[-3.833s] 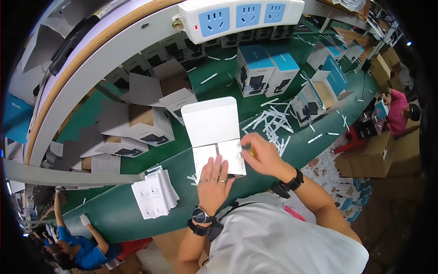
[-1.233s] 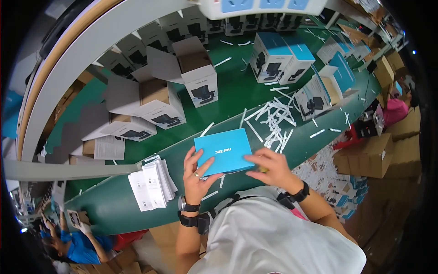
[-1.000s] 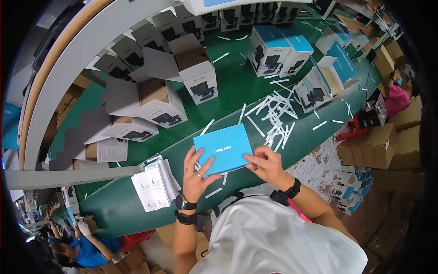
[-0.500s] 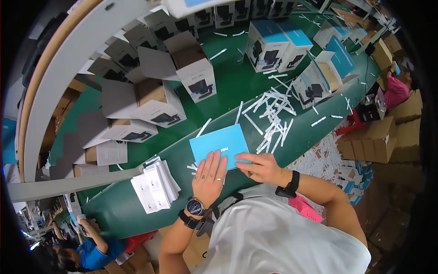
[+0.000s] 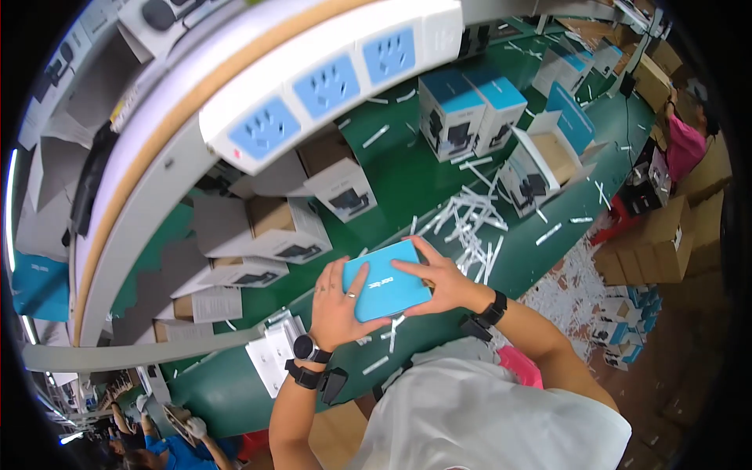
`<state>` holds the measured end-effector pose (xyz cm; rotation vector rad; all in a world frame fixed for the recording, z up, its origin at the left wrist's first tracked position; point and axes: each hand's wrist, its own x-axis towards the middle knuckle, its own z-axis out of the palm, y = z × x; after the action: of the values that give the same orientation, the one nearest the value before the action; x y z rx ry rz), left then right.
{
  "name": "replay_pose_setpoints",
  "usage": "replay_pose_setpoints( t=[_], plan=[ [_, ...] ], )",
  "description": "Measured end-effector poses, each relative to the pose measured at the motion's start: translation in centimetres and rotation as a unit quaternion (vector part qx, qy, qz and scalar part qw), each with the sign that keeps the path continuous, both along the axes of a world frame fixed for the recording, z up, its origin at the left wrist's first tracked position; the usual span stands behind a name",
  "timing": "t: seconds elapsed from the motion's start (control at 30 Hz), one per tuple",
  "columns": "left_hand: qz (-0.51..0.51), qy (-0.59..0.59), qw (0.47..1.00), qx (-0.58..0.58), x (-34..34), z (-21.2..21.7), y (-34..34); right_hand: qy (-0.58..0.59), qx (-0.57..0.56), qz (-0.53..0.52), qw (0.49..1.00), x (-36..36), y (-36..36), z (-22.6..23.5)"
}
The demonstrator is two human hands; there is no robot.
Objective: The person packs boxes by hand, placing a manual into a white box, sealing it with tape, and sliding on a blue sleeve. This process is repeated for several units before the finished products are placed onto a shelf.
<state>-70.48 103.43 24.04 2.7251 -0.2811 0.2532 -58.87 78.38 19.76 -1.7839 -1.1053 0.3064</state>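
Head view: both hands clamp a closed light-blue flat box (image 5: 385, 280) lifted just above the green tabletop (image 5: 407, 168). The left hand (image 5: 338, 301) grips its 9 o'clock edge, the right hand (image 5: 445, 276) its 3 o'clock edge. The box looks shut and finished. Open cartons (image 5: 258, 231) at 11 o'clock and leaflets (image 5: 274, 356) at 7 o'clock suggest more remain unpacked.

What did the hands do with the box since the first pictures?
At first the box lay open and white on the green table, with both hands on it. Then it was shut and lifted; now the left hand and the right hand hold the blue box between them, above the table. The white strips and the cartons stayed put.
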Motion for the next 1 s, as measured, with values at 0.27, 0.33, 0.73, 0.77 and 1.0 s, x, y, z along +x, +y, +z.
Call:
replay_pose_setpoints(
  t=[0.27, 0.33, 0.73, 0.77, 1.0],
  plan=[
    [0.111, -0.069, 0.989, 0.07, 15.6, 4.3, 3.3, -0.057, 0.054, -0.418, 0.905, 14.0, 0.5, 1.3],
    [0.173, -0.002, 0.983, 0.062, 18.0, 2.4, 4.2, -0.134, 0.076, -0.433, 0.888, 17.7, 3.0, -0.5],
    [0.045, -0.209, 0.977, 0.027, -2.0, 1.8, -3.3, 0.007, 0.04, -0.103, 0.994, 6.8, 0.0, 1.4],
    [0.087, -0.219, 0.972, -0.007, -3.5, 2.0, -4.0, 0.063, 0.047, -0.166, 0.983, 5.5, -0.5, 1.1],
    [0.53, -0.121, 0.839, 0.022, -18.5, -8.4, 3.9, -0.151, -0.065, -0.316, 0.934, 5.7, -0.9, 1.7]
  ],
)
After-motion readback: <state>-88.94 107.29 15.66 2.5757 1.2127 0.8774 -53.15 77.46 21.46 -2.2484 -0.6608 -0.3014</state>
